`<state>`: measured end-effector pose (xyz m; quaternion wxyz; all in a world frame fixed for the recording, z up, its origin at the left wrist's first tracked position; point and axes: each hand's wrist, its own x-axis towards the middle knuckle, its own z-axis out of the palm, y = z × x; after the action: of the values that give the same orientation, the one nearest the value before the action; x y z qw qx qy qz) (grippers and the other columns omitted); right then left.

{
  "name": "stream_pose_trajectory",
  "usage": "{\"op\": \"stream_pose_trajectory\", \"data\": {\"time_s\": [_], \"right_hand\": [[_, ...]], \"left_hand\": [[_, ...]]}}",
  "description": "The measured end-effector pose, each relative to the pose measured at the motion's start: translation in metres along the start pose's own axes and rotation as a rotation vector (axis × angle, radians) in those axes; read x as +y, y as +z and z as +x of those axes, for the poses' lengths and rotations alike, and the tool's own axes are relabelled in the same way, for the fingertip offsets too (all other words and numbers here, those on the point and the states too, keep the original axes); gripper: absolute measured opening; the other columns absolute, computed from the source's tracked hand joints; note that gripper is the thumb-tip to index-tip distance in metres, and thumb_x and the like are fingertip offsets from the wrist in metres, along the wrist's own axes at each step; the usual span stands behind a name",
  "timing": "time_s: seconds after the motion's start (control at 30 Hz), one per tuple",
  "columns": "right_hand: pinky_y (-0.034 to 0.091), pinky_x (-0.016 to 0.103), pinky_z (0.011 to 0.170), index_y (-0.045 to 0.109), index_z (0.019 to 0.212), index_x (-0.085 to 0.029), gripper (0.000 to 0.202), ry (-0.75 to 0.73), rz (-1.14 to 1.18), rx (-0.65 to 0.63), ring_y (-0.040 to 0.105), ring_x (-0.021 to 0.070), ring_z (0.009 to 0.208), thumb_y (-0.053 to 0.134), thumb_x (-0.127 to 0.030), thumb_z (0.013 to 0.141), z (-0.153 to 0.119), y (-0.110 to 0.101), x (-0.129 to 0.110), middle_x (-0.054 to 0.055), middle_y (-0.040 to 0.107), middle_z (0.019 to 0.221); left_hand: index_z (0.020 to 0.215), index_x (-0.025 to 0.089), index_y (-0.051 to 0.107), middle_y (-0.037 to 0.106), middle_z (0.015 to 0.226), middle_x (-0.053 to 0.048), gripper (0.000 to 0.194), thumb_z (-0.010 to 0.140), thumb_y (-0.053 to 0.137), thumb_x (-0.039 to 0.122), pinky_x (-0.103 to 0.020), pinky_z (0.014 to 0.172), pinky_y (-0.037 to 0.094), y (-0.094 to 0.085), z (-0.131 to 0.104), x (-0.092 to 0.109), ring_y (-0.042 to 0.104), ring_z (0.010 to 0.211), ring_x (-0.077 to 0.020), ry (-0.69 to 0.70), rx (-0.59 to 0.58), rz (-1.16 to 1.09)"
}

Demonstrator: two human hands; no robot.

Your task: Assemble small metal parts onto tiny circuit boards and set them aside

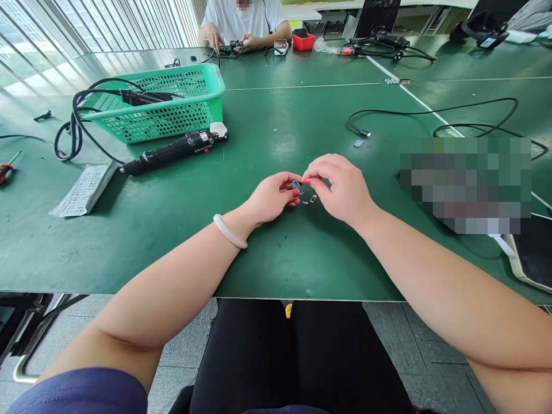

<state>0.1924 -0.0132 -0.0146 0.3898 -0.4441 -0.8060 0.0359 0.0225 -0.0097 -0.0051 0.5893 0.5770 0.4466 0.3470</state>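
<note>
My left hand (pixel 276 197) pinches a small dark electronic part (pixel 297 186) between thumb and fingers, just above the green table. Close against it, my right hand (pixel 340 187) has thumb and forefinger pressed together at the part's edge. Whatever sits between those right fingertips is too small to make out. Under the hands lies a tiny rectangular metal frame (pixel 313 198) on the tabletop. Farther off to the right, a small grey flat piece (pixel 358 143) rests beside the plug (pixel 364 133) of a black cable.
A green plastic basket (pixel 172 123) with cables stands at the left. Before it lie a black electric screwdriver (pixel 176 150) and a paper-wrapped packet (pixel 86 190). A phone (pixel 532 253) is at the right edge. Across the table (pixel 267 253) a person (pixel 244 26) handles small parts.
</note>
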Motion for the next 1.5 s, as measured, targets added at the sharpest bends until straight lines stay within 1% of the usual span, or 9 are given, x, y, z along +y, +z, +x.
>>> {"op": "stream_pose_trajectory", "data": {"time_s": [0.33, 0.53, 0.7, 0.77, 0.93, 1.1, 1.2, 1.37, 1.5], "right_hand": [[0.047, 0.036, 0.071, 0.071, 0.076, -0.025, 0.028, -0.246, -0.103, 0.062, 0.055, 0.0181, 0.076, 0.049, -0.014, 0.090, 0.002, 0.003, 0.009, 0.003, 0.069, 0.085], [0.048, 0.034, 0.072, 0.073, 0.080, -0.027, 0.034, -0.198, -0.062, 0.096, 0.057, 0.0172, 0.076, 0.046, -0.011, 0.091, 0.000, 0.000, 0.005, 0.001, 0.070, 0.082], [0.049, 0.035, 0.078, 0.075, 0.089, -0.027, 0.031, -0.007, 0.014, 0.146, 0.062, 0.0189, 0.084, 0.046, -0.014, 0.092, -0.001, -0.004, 0.003, 0.003, 0.071, 0.087], [0.049, 0.036, 0.076, 0.076, 0.089, -0.025, 0.026, 0.081, 0.016, 0.078, 0.062, 0.0196, 0.084, 0.052, -0.015, 0.089, 0.000, -0.004, 0.005, 0.004, 0.071, 0.087], [0.047, 0.039, 0.082, 0.076, 0.078, -0.024, 0.005, 0.207, -0.058, -0.305, 0.059, 0.0233, 0.094, 0.073, -0.021, 0.075, -0.001, 0.001, 0.011, 0.004, 0.071, 0.092], [0.045, 0.039, 0.082, 0.074, 0.074, -0.022, 0.012, 0.209, -0.138, -0.446, 0.056, 0.0234, 0.092, 0.065, -0.018, 0.080, -0.001, 0.005, 0.009, 0.005, 0.071, 0.090], [0.044, 0.037, 0.077, 0.072, 0.073, -0.021, 0.016, 0.216, -0.111, -0.410, 0.056, 0.0222, 0.087, 0.059, -0.018, 0.083, 0.000, 0.004, 0.006, 0.005, 0.070, 0.082], [0.044, 0.032, 0.067, 0.073, 0.079, -0.020, 0.014, 0.423, 0.114, -0.174, 0.058, 0.0160, 0.067, 0.060, -0.026, 0.082, 0.000, -0.003, 0.000, 0.002, 0.071, 0.074], [0.044, 0.032, 0.066, 0.075, 0.079, -0.020, 0.015, 0.477, 0.195, -0.132, 0.058, 0.0152, 0.065, 0.063, -0.029, 0.080, -0.001, -0.005, -0.006, 0.002, 0.071, 0.073]], "left_hand": [[0.087, 0.011, 0.060, 0.060, 0.069, 0.001, 0.013, 0.087, 0.052, 0.002, -0.027, 0.073, 0.048, -0.004, 0.001, -0.005, 0.057, 0.064, -0.0063, 0.010, -0.184, -0.114], [0.087, 0.011, 0.061, 0.060, 0.072, 0.001, 0.011, 0.086, 0.054, 0.002, -0.025, 0.073, 0.048, -0.005, 0.002, -0.007, 0.057, 0.064, -0.0052, -0.030, -0.214, -0.233], [0.100, 0.011, 0.064, 0.060, 0.073, 0.002, 0.022, 0.087, 0.051, -0.002, -0.025, 0.074, 0.048, -0.005, 0.002, -0.005, 0.057, 0.063, -0.0049, -0.069, -0.137, -0.301], [0.100, 0.011, 0.064, 0.061, 0.074, 0.001, 0.021, 0.088, 0.051, -0.001, -0.024, 0.074, 0.048, -0.005, 0.004, -0.005, 0.057, 0.062, -0.0043, -0.091, -0.047, -0.345], [0.100, 0.010, 0.062, 0.062, 0.075, 0.000, 0.019, 0.090, 0.050, 0.000, -0.022, 0.076, 0.048, -0.008, 0.009, -0.008, 0.057, 0.063, -0.0034, -0.127, 0.175, -0.417], [0.100, 0.010, 0.062, 0.062, 0.076, 0.000, 0.018, 0.089, 0.052, 0.000, -0.025, 0.080, 0.049, -0.008, 0.008, -0.007, 0.059, 0.064, -0.0048, -0.121, 0.190, -0.369], [0.099, 0.010, 0.062, 0.061, 0.074, 0.001, 0.018, 0.089, 0.052, -0.001, -0.027, 0.079, 0.050, -0.005, 0.005, -0.005, 0.059, 0.065, -0.0058, -0.103, 0.171, -0.291], [0.098, 0.010, 0.061, 0.061, 0.070, 0.002, 0.019, 0.085, 0.055, -0.003, -0.028, 0.078, 0.050, 0.001, 0.002, -0.002, 0.060, 0.065, -0.0072, -0.060, 0.111, -0.142], [0.096, 0.010, 0.060, 0.063, 0.073, 0.001, 0.019, 0.084, 0.055, -0.003, -0.029, 0.078, 0.051, 0.002, 0.003, -0.005, 0.060, 0.066, -0.0075, -0.043, 0.067, -0.081]]}}
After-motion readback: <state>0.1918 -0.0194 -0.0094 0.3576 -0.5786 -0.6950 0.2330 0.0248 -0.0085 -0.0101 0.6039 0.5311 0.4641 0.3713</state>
